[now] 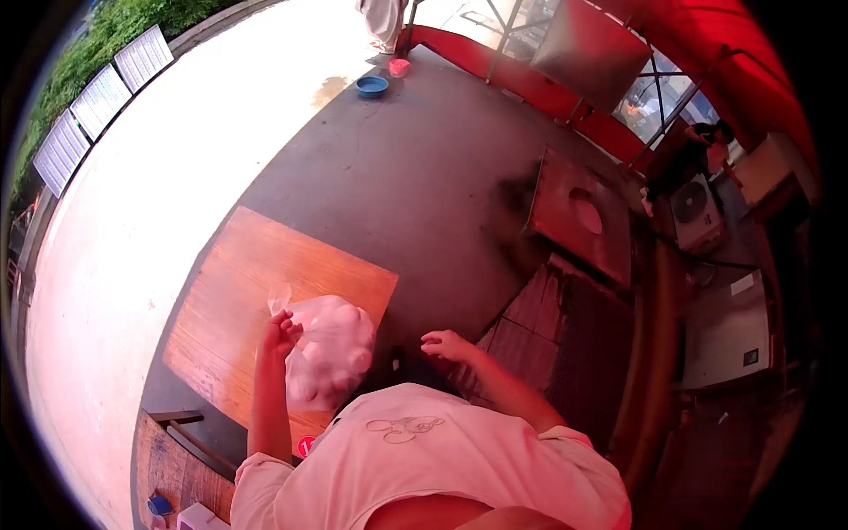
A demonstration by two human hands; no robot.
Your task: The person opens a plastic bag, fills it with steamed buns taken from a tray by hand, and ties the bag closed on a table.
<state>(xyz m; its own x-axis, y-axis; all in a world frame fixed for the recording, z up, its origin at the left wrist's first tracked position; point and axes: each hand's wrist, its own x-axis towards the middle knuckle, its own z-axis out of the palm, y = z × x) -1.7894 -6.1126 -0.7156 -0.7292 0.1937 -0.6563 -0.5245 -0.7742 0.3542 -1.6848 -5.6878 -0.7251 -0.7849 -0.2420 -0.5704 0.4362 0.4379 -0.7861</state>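
Observation:
A clear plastic bag [331, 349] full of pale round items rests on the wooden table [238, 283], near its right edge. My left hand [282, 334] is at the bag's upper left, its fingers curled by the gathered plastic; what it pinches, if anything, is too small to make out. To the right of the bag, off the table, my right hand [447, 345] is held in the air with its fingers apart and nothing in it.
A blue basin [372, 87] and a pink one [399, 67] stand on the far floor, by a person [382, 22]. Dark reddish tables [583, 216] are at the right, with an outdoor unit [693, 205] behind. A wooden bench [181, 464] is at lower left.

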